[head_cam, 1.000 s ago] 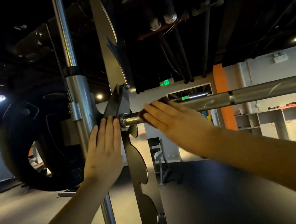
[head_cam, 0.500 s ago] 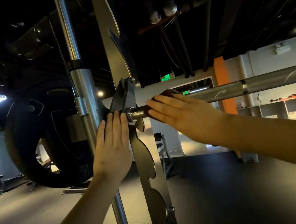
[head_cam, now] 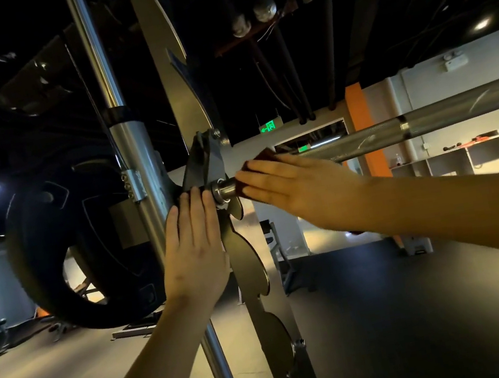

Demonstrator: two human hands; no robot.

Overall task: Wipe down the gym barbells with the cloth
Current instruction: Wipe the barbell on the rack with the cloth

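A steel barbell (head_cam: 427,124) runs from the right edge down-left to a rack hook (head_cam: 205,166) on the machine's upright. My right hand (head_cam: 294,188) lies over the bar near its left end, fingers straight, pressing a dark red-brown cloth (head_cam: 264,157) against the bar; only the cloth's top corner and an edge below the fingers show. My left hand (head_cam: 193,246) rests flat, fingers straight, against the upright and the hook beside the bar's collar (head_cam: 225,191).
A chrome guide rod (head_cam: 139,180) and a notched steel upright (head_cam: 245,254) stand close in front. A large black weight plate (head_cam: 65,250) hangs at left on the bar's sleeve. White shelves (head_cam: 481,152) line the far right wall, dark floor below.
The view has shifted, so the rack and bar sit further right and lower in frame. My right hand with the cloth stays near the bar's left end; my left hand stays on the upright.
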